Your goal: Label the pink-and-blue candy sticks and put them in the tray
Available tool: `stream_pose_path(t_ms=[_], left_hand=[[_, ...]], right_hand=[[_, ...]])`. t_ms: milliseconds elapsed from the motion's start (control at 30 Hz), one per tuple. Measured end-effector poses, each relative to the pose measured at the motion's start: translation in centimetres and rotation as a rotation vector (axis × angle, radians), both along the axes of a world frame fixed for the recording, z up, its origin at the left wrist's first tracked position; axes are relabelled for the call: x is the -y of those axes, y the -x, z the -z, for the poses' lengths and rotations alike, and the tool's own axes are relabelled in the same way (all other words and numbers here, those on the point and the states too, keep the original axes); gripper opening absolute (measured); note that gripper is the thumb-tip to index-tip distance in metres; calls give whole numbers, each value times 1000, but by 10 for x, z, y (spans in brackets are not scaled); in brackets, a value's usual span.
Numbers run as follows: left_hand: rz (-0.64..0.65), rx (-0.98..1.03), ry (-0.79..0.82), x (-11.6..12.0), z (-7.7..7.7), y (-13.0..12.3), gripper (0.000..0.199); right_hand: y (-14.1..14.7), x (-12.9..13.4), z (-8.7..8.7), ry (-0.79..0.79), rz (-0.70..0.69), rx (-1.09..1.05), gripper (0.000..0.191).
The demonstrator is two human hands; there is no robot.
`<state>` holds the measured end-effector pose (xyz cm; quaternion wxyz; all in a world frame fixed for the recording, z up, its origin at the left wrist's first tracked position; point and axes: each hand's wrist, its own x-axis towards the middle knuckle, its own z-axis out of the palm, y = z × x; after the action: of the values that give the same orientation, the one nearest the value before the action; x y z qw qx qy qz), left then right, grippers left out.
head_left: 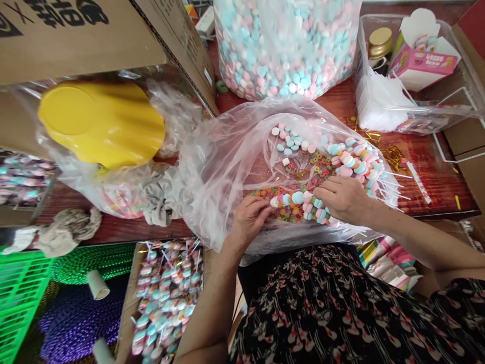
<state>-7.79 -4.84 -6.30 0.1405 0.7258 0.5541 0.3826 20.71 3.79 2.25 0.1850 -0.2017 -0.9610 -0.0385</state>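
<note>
Under the two hands, a plastic sheet (223,151) was spread over the red-brown table (341,106). One end of a candy skewer (298,197) was pinched between the thumb and fingertips of the left hand (248,220), above scattered ring candies (261,193). The right hand (343,199) was curled narrow over the skewer's other end; its grip was covered by its own fingers, so what was clasped could not be told.

The space beyond was blocked by one large candy bag (288,60), filled with pink, blue and white pieces. The left side was crowded by one yellow tub (102,121) wrapped in film, a printed carton (76,35) and a grey cloth (159,197). At the far right, one gold-lidded jar (380,42) and one pink box (424,63) were held in a clear bin (413,108). Two pale tubes (97,284) were seen at lower left, near green strands (91,263) and purple strands (83,323); one tube was cut off by the frame.

The skewer pile (359,159) beside the right hand was partly covered by it, and its pieces could not be counted. More skewers were heaped in an open box (131,303) below the table, cropped at the bottom. The green basket (22,298) was cut off at the left edge.
</note>
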Motion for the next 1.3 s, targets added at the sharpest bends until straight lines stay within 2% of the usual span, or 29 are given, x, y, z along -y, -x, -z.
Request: stream_pose_path(t_ms=[167,367,533,733,900,1000,1133,1167,1233,1300], left_hand=[[26,-206,-77,-9,-12,1,45],[159,-181,18,-17,-14,-12,45],[158,-68,156,-14,-16,-34,48],[106,-46,205,-19,-30,-53,44],[115,-19,288,-22,-36,-73,35],[149,107,359,-20,-41,-79,36],[225,430,513,-18,-57,-53,61],[244,506,576,-18,-61,-43,61],[272,619,723,-15,-67,-27,45],[244,722,834,-12,-67,-22,31]], right_hand=[[-1,-4,0,68,-63,-67,17],[-1,-2,-1,-3,-86,-124,18],[1,0,-2,-50,-97,-111,19],[5,-3,-7,66,-143,-17,22],[24,1,-10,164,-146,147,17],[35,-2,-13,257,-188,281,13],[34,-16,-23,245,-233,272,12],[33,-20,-25,225,-244,246,13],[35,-25,-29,196,-271,193,15],[42,-28,-29,191,-320,157,17]])
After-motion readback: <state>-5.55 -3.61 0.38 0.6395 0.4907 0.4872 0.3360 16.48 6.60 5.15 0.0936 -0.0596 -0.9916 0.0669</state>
